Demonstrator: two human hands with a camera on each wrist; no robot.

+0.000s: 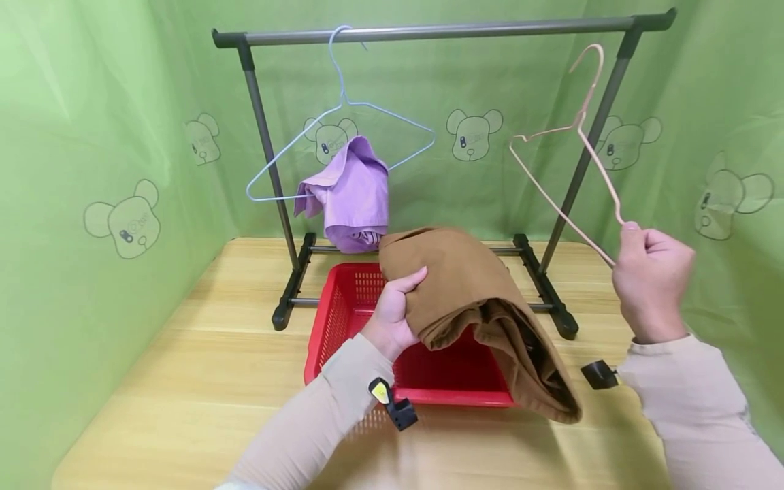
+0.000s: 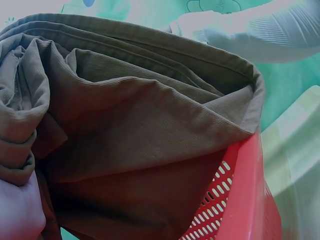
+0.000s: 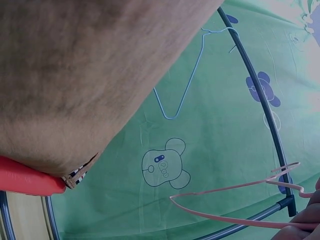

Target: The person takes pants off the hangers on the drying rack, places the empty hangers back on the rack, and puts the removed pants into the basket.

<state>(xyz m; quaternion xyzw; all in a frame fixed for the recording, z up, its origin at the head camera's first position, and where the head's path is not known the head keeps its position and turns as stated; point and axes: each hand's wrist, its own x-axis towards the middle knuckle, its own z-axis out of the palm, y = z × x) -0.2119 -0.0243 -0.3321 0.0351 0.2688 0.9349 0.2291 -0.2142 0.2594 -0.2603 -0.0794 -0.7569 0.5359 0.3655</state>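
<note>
My left hand (image 1: 392, 320) grips a folded brown garment (image 1: 453, 272) over the red basket, thumb on top of the cloth. One end of the garment droops over the basket's near right corner, and its folded layers show in the left wrist view. Off to the right, my right hand (image 1: 654, 282) holds a pink hanger (image 1: 579, 121) by its lower corner. The hanger is tilted, hook up, in front of the rack's right post. In the right wrist view the brown cloth hides much of the scene, and only part of the right hand shows.
A dark metal rack (image 1: 465, 30) stands at the back of the wooden table (image 1: 245, 381). From its bar hangs a blue hanger (image 1: 344, 99) with a purple garment (image 1: 358, 190) folded over it. The red basket (image 1: 453, 397) sits in front. Green curtains (image 1: 122, 306) surround the table.
</note>
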